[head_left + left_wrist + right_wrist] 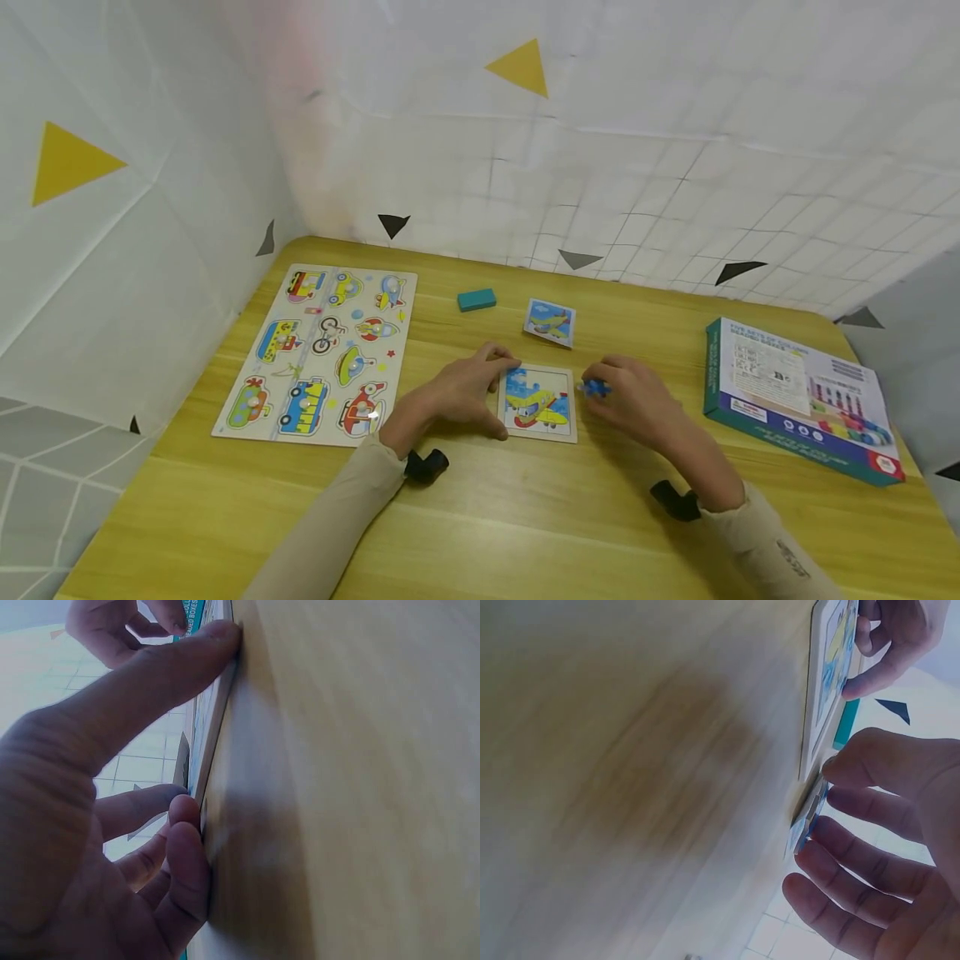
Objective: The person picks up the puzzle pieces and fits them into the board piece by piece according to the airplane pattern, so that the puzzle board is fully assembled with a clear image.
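Note:
A square wooden picture puzzle of a yellow airplane lies on the table between my hands. My left hand rests at its left side. The thumb touches the edge near the lower left corner and a nearly straight index finger touches the upper left corner; other fingers are bent beneath the palm. My right hand, just right of the board, pinches a small blue puzzle piece between thumb and fingertips. Part of that piece is hidden by the fingers. Behind the board stands a tilted airplane picture card.
A teal block lies behind my left hand. To the left is a large wooden board with several vehicle pieces. A flat printed box lies at the right. White wall sheets border the table's back edge.

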Action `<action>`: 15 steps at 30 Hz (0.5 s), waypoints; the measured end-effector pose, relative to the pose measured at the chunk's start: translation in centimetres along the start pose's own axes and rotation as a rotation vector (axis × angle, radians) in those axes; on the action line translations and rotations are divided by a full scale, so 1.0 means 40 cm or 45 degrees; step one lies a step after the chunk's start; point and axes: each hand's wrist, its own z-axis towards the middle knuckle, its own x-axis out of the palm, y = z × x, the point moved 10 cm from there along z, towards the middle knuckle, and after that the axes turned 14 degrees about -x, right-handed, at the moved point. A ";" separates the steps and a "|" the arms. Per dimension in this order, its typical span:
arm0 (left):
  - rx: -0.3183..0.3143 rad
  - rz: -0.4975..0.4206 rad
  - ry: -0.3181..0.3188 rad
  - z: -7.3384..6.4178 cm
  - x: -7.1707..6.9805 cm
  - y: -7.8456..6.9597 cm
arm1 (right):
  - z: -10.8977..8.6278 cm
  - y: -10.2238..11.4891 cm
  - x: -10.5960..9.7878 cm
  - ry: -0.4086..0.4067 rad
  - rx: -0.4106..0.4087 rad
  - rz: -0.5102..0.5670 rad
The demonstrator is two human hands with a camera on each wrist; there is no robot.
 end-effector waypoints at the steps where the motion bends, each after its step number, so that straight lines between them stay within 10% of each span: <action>1: -0.001 0.001 0.000 -0.001 0.000 0.000 | 0.002 0.001 0.000 0.000 0.001 0.003; 15: 0.015 0.013 -0.007 -0.002 -0.001 -0.005 | 0.038 0.032 -0.002 -0.022 -0.025 0.016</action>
